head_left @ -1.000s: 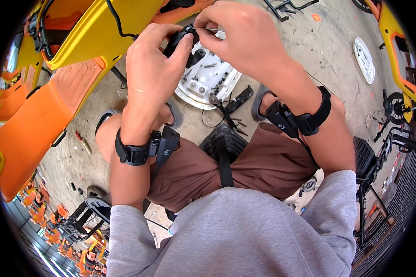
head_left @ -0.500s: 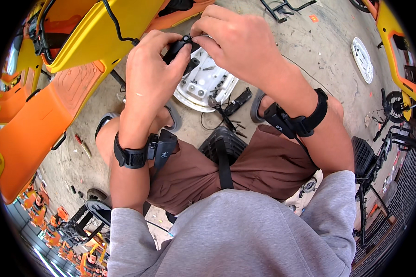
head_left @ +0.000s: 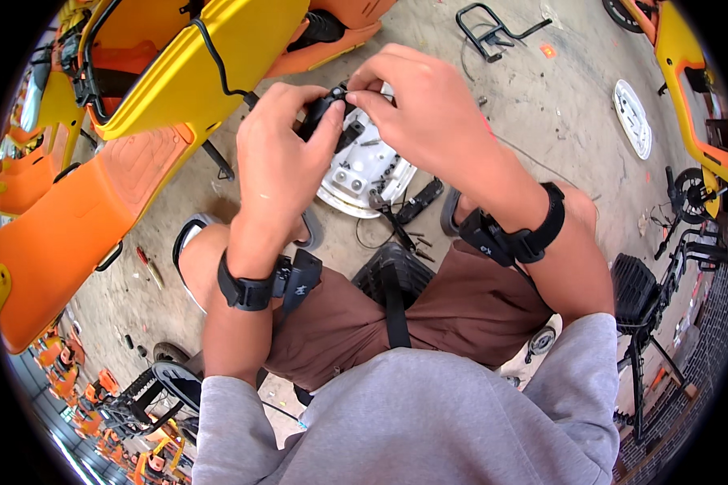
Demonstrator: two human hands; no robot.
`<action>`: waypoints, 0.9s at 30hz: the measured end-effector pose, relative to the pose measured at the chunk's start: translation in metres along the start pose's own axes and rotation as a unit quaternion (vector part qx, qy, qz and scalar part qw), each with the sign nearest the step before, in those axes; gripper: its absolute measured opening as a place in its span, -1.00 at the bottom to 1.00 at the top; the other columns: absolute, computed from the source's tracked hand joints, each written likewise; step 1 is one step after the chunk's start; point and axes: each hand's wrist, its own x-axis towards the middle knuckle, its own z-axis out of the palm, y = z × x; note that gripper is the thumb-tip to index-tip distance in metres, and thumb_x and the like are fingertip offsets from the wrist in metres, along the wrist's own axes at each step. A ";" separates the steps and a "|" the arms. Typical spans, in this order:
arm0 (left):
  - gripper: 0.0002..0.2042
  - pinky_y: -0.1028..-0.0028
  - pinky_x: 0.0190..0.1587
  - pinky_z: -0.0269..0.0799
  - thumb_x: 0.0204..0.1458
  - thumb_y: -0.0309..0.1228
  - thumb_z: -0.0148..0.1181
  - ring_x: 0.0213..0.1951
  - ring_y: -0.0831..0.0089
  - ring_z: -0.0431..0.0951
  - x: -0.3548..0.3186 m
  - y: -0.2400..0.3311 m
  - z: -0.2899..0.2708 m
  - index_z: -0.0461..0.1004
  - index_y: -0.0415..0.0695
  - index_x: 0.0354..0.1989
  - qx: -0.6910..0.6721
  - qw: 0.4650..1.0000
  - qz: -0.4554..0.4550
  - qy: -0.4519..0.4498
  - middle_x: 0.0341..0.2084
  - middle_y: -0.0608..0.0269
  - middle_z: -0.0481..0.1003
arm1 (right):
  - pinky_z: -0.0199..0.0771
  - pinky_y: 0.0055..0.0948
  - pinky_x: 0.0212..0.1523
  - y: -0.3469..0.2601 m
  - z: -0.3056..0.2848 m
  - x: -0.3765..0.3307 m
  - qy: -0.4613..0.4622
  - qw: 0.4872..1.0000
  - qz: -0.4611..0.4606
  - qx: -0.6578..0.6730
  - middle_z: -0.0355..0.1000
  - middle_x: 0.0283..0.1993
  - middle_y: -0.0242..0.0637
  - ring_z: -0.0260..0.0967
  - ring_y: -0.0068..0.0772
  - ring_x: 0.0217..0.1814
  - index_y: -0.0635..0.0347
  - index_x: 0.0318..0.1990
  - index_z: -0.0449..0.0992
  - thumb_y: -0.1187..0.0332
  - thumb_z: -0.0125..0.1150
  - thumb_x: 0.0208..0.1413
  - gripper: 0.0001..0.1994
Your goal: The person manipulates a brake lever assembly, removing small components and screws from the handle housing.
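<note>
My left hand [head_left: 283,153] grips a small black part [head_left: 325,109] at chest height, fingers wrapped around it. My right hand [head_left: 421,113] pinches the same black part from the right with thumb and forefinger. A black cable [head_left: 210,56] runs from the part toward the yellow body panel [head_left: 194,65]. Below my hands a white oval cover [head_left: 364,174] lies on the concrete floor with small screws and bits in it. Both wrists carry black straps.
Orange and yellow vehicle body panels [head_left: 65,226] crowd the left side. A black tool [head_left: 416,202] and loose screws lie by the white cover. A black metal stand [head_left: 489,24] and another white cover [head_left: 631,117] lie farther off; black frames [head_left: 655,299] stand at right.
Both hands stay closed on the black part and have shifted slightly; the fingers of my right hand have re-pinched it from the right.
</note>
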 end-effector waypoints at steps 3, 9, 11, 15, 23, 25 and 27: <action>-0.83 0.39 -0.35 0.45 -0.11 -0.49 0.31 -0.44 0.19 0.53 -0.001 0.002 0.002 0.54 -0.25 -0.32 -0.003 0.999 0.017 0.038 -0.43 0.09 0.50 | 0.47 -0.39 -0.35 -0.009 -0.006 0.003 -0.006 0.994 0.077 0.072 0.50 -0.35 -0.19 0.48 -0.26 -0.39 0.28 -0.31 0.58 0.43 0.28 -0.02 -0.87; -0.82 0.42 -0.37 0.49 -0.16 -0.53 0.33 -0.43 0.27 0.57 0.001 0.001 0.011 0.55 -0.21 -0.33 -0.007 0.994 0.046 0.096 -0.39 0.17 0.50 | 0.47 -0.41 -0.36 -0.013 -0.007 0.003 0.004 0.994 0.091 0.064 0.50 -0.37 -0.18 0.48 -0.25 -0.39 0.29 -0.32 0.58 0.44 0.26 0.00 -0.88; -0.81 0.43 -0.37 0.51 -0.17 -0.54 0.34 -0.43 0.28 0.58 0.002 -0.003 0.013 0.55 -0.20 -0.32 -0.006 0.993 0.058 0.104 -0.38 0.20 0.50 | 0.43 -0.44 -0.50 -0.013 -0.008 0.005 -0.006 0.988 0.115 0.102 0.49 -0.40 -0.20 0.47 -0.37 -0.51 0.35 -0.29 0.56 0.43 0.24 0.04 -0.85; -0.81 0.43 -0.37 0.51 -0.18 -0.55 0.34 -0.43 0.28 0.59 0.001 -0.005 0.016 0.56 -0.20 -0.33 0.019 0.991 0.073 0.112 -0.36 0.21 0.51 | 0.42 -0.42 -0.58 -0.022 -0.018 0.011 -0.092 0.924 0.276 0.249 0.50 -0.44 -0.16 0.46 -0.41 -0.60 0.42 -0.29 0.54 0.44 0.18 0.08 -0.83; -0.82 0.49 -0.37 0.49 -0.18 -0.59 0.35 -0.44 0.38 0.56 0.003 -0.008 0.020 0.56 -0.24 -0.34 -0.011 0.987 0.062 0.146 -0.38 0.19 0.51 | 0.34 -0.55 -0.66 -0.014 -0.007 0.007 -0.088 0.891 0.287 0.340 0.49 -0.45 -0.24 0.38 -0.58 -0.63 0.41 -0.20 0.52 0.34 0.18 0.16 -0.76; -0.83 0.52 -0.37 0.48 -0.17 -0.61 0.35 -0.45 0.43 0.54 0.002 -0.002 0.018 0.55 -0.26 -0.34 -0.061 0.986 0.042 0.150 -0.40 0.19 0.51 | 0.36 -0.52 -0.60 -0.014 -0.005 0.005 -0.066 0.944 0.207 0.247 0.49 -0.45 -0.26 0.38 -0.57 -0.60 0.40 -0.22 0.54 0.33 0.18 0.16 -0.76; -0.82 0.56 -0.33 0.47 -0.11 -0.61 0.33 -0.39 0.54 0.51 0.001 -0.002 0.016 0.53 -0.30 -0.30 -0.136 0.984 0.000 0.111 -0.31 0.21 0.49 | 0.39 -0.38 -0.43 -0.014 -0.007 0.005 -0.036 0.963 0.165 0.209 0.51 -0.42 -0.19 0.41 -0.38 -0.48 0.36 -0.29 0.55 0.36 0.18 0.10 -0.80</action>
